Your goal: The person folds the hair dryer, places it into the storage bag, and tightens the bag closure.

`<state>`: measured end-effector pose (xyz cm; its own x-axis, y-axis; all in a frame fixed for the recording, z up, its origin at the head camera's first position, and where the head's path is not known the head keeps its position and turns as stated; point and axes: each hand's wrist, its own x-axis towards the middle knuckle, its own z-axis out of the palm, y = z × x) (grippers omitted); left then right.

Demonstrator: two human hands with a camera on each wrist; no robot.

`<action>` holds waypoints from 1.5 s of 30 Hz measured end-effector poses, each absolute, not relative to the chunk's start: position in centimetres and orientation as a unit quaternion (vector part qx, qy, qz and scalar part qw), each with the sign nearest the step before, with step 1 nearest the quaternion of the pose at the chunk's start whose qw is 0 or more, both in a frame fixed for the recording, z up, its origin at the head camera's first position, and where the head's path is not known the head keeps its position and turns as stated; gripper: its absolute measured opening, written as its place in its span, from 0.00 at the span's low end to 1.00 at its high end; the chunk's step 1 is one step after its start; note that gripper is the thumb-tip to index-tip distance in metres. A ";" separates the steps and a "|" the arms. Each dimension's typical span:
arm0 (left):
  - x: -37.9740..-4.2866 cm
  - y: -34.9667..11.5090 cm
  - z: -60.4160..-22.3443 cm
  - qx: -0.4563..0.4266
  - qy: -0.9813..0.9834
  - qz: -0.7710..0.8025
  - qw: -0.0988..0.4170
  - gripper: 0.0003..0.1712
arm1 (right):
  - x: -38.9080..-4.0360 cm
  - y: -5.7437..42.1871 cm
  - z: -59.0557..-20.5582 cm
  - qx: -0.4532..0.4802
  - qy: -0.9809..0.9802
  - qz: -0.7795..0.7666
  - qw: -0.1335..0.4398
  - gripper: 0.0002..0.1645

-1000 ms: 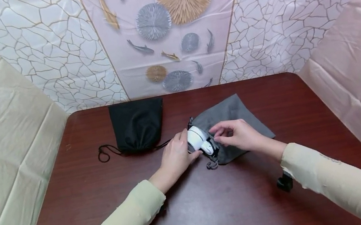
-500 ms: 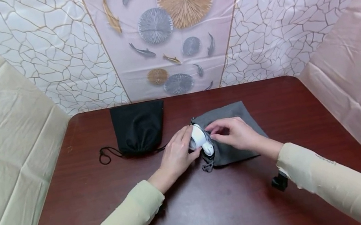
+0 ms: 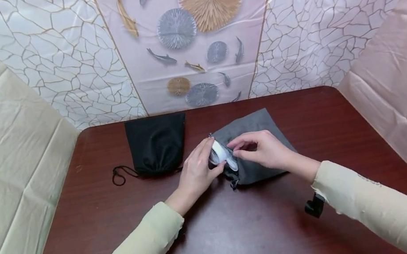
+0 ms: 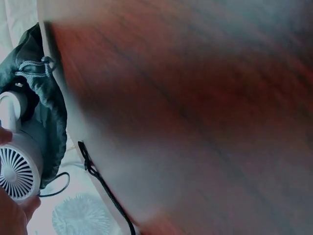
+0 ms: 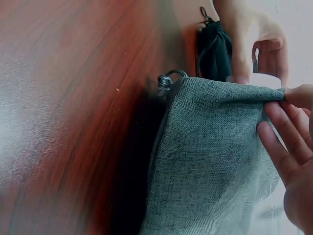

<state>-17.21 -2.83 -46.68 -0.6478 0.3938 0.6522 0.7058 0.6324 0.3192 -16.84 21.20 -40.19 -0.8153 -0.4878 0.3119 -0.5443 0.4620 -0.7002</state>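
A small white handheld fan (image 3: 221, 152) lies partly inside the mouth of a grey drawstring pouch (image 3: 268, 165). My left hand (image 3: 195, 166) grips the fan's round head from the left, fingers over the top and thumb below. Its slotted grille and folded handle show in the left wrist view, where the fan (image 4: 30, 155) faces the camera. My right hand (image 3: 262, 147) pinches the pouch's upper rim between thumb and fingers, lifting the cloth beside the fan. In the right wrist view the pouch (image 5: 210, 142) hides most of the fan.
A black drawstring pouch (image 3: 157, 141) lies flat at the back left, its cord (image 3: 118, 177) looped on the table. The dark red table (image 3: 230, 239) extends toward me. A patterned sheet (image 3: 186, 71) hangs behind it, with pale cloth (image 3: 1, 147) at the sides.
The fan has slid further into the grey pouch, and less of its handle shows. My right hand has drawn the pouch's mouth slightly left over it. The left hand keeps its grip.
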 end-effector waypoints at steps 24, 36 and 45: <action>-18.5 -3.4 -45.5 -0.313 -0.920 -0.233 0.048 0.52 | -16.9 22.3 -41.4 0.283 -0.869 0.406 0.010 0.14; -21.2 -4.0 -44.5 -0.376 -0.904 -0.201 -0.017 0.39 | -16.8 22.8 -41.2 0.268 -0.869 0.416 0.008 0.13; -20.0 -2.5 -45.9 -0.337 -0.906 -0.239 0.090 0.29 | -16.8 23.5 -40.2 0.262 -0.873 0.412 0.022 0.13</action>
<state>-19.98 -2.47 -45.89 -0.7572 0.5671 0.3242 0.6532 0.6587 0.3734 -16.82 23.47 -40.17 -0.8620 -0.4392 0.2533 -0.4746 0.5236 -0.7075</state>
